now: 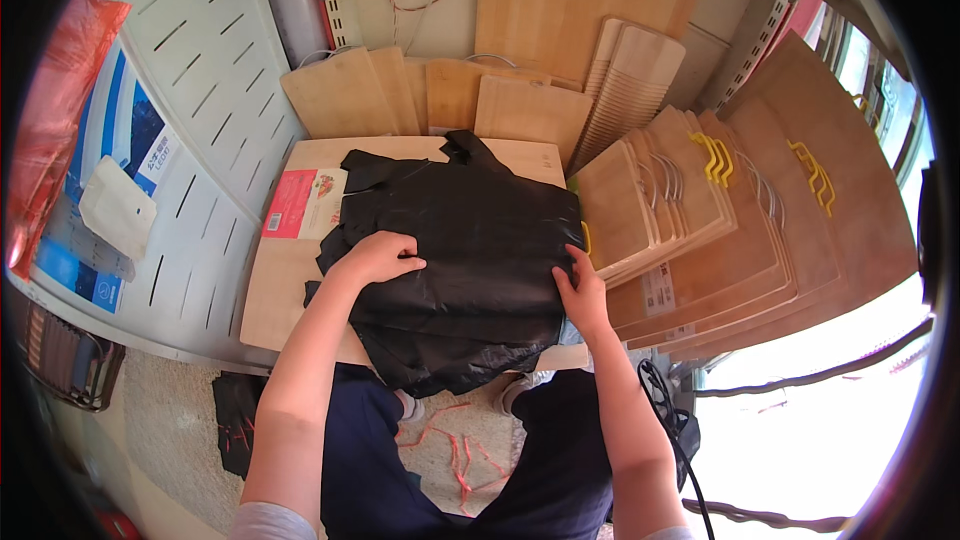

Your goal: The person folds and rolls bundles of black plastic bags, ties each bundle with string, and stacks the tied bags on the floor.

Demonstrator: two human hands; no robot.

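Black plastic bags (465,240) lie spread in a loose stack over a pale wooden board (270,292), their lower edge hanging over its front. My left hand (386,256) rests on the left part of the stack, thumb and fingertips close together at the plastic; whether a fold is pinched between them cannot be told. At the right edge of the bags is my right hand (581,285), its thumb and index finger apart and touching the plastic. A pink and cream printed label (304,202) shows on the board, left of the bags.
Wooden cutting boards with metal and yellow handles (667,195) stand at the right. More boards (532,109) and wooden washboards (630,82) lean at the back. A white slotted panel (202,90) borders the left. Pink string (457,457) lies on the floor between the legs; a black cable (675,427) hangs right.
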